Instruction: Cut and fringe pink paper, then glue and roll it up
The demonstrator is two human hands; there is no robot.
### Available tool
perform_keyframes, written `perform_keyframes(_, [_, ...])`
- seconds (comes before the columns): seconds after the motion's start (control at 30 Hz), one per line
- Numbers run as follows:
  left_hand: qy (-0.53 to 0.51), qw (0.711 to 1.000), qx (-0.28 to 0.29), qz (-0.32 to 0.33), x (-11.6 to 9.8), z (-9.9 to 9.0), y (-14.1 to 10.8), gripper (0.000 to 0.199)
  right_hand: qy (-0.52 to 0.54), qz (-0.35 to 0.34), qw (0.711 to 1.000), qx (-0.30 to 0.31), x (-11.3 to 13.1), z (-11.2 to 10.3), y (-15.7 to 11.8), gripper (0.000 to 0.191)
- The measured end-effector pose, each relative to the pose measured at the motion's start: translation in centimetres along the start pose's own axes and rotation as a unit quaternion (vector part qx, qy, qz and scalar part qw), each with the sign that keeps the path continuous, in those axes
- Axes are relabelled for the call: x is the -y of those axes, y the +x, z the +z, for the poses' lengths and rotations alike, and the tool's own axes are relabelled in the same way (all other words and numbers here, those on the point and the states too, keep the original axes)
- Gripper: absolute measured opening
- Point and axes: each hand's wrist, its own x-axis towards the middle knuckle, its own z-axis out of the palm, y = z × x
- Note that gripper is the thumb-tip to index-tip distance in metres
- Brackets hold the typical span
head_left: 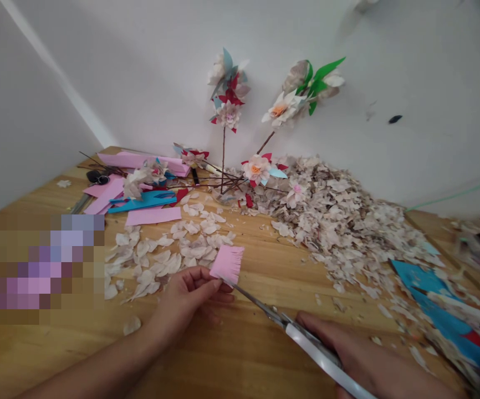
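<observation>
Between the thumb and fingers of my left hand is a small pink paper piece, its far right edge cut into a fringe of thin strips. My right hand is closed around the handles of a pair of scissors. The blade tips reach the near edge of the pink paper, close to my left thumb. Part of the right hand's grip is hidden behind the white handle. Loose pale dried petals lie on the wooden table just beyond my left hand.
A large heap of dried petals spreads along the wall at right. Handmade flowers on twigs lean against the wall. Pink paper strips and blue paper lie back left; a blue sheet is at right. The far left is pixelated.
</observation>
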Motion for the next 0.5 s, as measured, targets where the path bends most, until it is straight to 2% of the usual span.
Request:
perform_keyframes(0.2, [0.017,1.0,-0.007,-0.001,-0.2,0.1,-0.1,0.01,0.009,-0.021,1.0,-0.009,-2.0,0.7,0.5,0.062])
perform_keyframes(0.37, [0.02,1.0,0.001,0.0,-0.5,0.0,-0.1,0.014,-0.007,-0.054,0.999,-0.006,-0.8,-0.1,-0.2,0.05])
perform_keyframes(0.5, [0.023,0.999,-0.031,0.027,-1.3,0.1,0.1,0.017,0.031,-0.111,0.993,-0.03,-1.2,-0.5,-0.8,0.058])
